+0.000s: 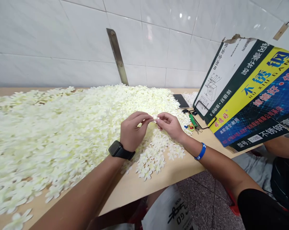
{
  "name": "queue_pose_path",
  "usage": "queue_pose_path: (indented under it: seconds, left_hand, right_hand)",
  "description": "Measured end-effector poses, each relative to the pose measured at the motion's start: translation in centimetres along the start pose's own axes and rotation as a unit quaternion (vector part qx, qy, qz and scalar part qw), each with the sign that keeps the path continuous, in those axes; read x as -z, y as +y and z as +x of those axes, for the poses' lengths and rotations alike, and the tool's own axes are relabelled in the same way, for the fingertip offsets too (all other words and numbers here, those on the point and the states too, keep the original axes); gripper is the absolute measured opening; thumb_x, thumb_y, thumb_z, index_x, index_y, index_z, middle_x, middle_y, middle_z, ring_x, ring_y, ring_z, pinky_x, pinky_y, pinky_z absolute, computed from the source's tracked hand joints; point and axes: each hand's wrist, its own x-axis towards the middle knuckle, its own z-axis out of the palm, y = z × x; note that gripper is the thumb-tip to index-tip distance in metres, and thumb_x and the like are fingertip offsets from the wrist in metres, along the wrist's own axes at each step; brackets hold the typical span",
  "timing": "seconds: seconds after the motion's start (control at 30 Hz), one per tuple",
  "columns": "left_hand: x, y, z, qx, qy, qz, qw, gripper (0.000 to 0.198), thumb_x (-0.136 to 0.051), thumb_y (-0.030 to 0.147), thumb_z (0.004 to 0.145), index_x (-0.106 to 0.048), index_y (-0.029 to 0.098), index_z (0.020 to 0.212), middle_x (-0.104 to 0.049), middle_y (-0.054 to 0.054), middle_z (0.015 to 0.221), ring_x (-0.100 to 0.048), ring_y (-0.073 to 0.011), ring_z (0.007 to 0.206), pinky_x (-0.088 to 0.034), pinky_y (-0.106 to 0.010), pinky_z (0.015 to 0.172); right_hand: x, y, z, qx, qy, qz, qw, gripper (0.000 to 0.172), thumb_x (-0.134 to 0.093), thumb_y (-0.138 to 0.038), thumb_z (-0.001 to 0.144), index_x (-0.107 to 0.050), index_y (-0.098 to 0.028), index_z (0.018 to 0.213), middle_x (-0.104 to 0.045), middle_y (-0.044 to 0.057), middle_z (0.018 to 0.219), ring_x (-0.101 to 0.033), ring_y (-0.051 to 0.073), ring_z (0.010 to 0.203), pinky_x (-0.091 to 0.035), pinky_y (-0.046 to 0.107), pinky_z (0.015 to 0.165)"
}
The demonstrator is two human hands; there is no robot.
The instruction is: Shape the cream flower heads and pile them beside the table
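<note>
My left hand [136,129], with a black watch at the wrist, pinches one side of a small white artificial flower [155,118]. On the other side of the flower, my right hand [169,126] closes its thumb and finger on it; a blue band circles that wrist. The two sets of fingertips nearly meet, and they hide much of the flower. Beneath and around both hands spreads a thick heap of pale yellow-white artificial flowers [70,127]. A smaller patch of loose flowers [150,163] lies just below the hands on the wooden table [180,167].
A large printed cardboard panel [252,92] stands on the right. By it lie a dark phone [181,101] and keys with a green tag [193,120]. A metal bracket [117,57] is fixed to the tiled wall [154,41]. Another person's arm [282,147] shows behind the panel.
</note>
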Motion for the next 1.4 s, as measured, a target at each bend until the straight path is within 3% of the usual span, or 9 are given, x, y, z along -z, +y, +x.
queue_pose_path:
  seconds: [0.27, 0.43, 0.63, 0.8, 1.0, 1.2, 1.4]
  left_hand:
    - [-0.09, -0.07, -0.04, 0.008, -0.071, 0.006, 0.997, 0.015, -0.051, 0.026, 0.098, -0.058, 0.021, 0.086, -0.066, -0.004, 0.085, -0.061, -0.0184, 0.081, -0.051, -0.032, 0.075]
    - [-0.07, -0.11, -0.06, 0.009, -0.071, 0.007, 0.997, 0.015, -0.049, 0.026, 0.099, -0.059, 0.020, 0.089, -0.067, -0.005, 0.090, -0.063, -0.0201, 0.090, -0.051, -0.035, 0.083]
    - [-0.23, 0.20, -0.08, -0.007, -0.032, 0.020, 0.999, 0.017, -0.054, 0.020, 0.097, -0.067, 0.018, 0.108, -0.070, -0.009, 0.110, -0.065, -0.0230, 0.110, -0.052, -0.038, 0.098]
    - [-0.34, -0.24, -0.20, -0.042, -0.022, 0.019, 0.999, 0.016, -0.063, 0.024, 0.096, -0.075, 0.022, 0.107, -0.073, -0.006, 0.104, -0.068, -0.0204, 0.101, -0.055, -0.035, 0.091]
    - [-0.28, -0.56, -0.14, -0.043, 0.008, 0.005, 0.999, 0.009, -0.068, 0.021, 0.094, -0.076, 0.021, 0.091, -0.075, -0.003, 0.090, -0.069, -0.0167, 0.088, -0.056, -0.030, 0.080]
    - [-0.22, -0.44, -0.06, -0.034, -0.002, 0.006, 0.999, 0.012, -0.061, 0.020, 0.095, -0.069, 0.020, 0.086, -0.073, -0.004, 0.089, -0.066, -0.0174, 0.086, -0.054, -0.031, 0.078]
    - [-0.21, -0.52, -0.11, 0.019, -0.052, -0.004, 0.998, 0.014, -0.045, 0.023, 0.099, -0.053, 0.020, 0.088, -0.063, -0.005, 0.087, -0.058, -0.0188, 0.085, -0.050, -0.033, 0.076]
  right_hand:
    - [-0.02, -0.50, -0.05, 0.015, 0.006, -0.025, 1.000, 0.044, -0.080, -0.057, 0.070, -0.059, -0.021, 0.084, -0.056, -0.004, 0.068, -0.051, 0.010, 0.057, -0.044, 0.028, 0.058]
    - [-0.03, -0.42, -0.02, 0.013, 0.015, -0.024, 1.000, 0.048, -0.083, -0.058, 0.067, -0.058, -0.020, 0.084, -0.054, -0.006, 0.066, -0.050, 0.009, 0.055, -0.043, 0.027, 0.056]
    - [0.21, -0.26, -0.03, 0.018, 0.027, -0.016, 0.999, 0.047, -0.083, -0.059, 0.068, -0.060, -0.020, 0.082, -0.054, -0.006, 0.064, -0.050, 0.008, 0.056, -0.043, 0.025, 0.057]
    - [0.24, -0.16, 0.08, 0.025, 0.021, -0.002, 0.999, 0.049, -0.085, -0.059, 0.065, -0.062, -0.019, 0.083, -0.056, -0.006, 0.062, -0.051, 0.009, 0.055, -0.042, 0.026, 0.055]
    - [0.20, 0.07, 0.16, 0.018, 0.006, 0.006, 1.000, 0.051, -0.087, -0.059, 0.062, -0.064, -0.019, 0.083, -0.058, -0.004, 0.063, -0.051, 0.010, 0.054, -0.044, 0.027, 0.054]
    - [0.17, -0.02, 0.16, 0.019, 0.003, -0.002, 1.000, 0.049, -0.089, -0.056, 0.060, -0.063, -0.020, 0.082, -0.058, -0.005, 0.063, -0.051, 0.009, 0.054, -0.045, 0.027, 0.054]
    - [0.24, -0.51, 0.03, 0.029, 0.008, -0.021, 0.999, 0.047, -0.087, -0.057, 0.064, -0.064, -0.020, 0.081, -0.059, -0.005, 0.062, -0.052, 0.009, 0.053, -0.045, 0.026, 0.053]
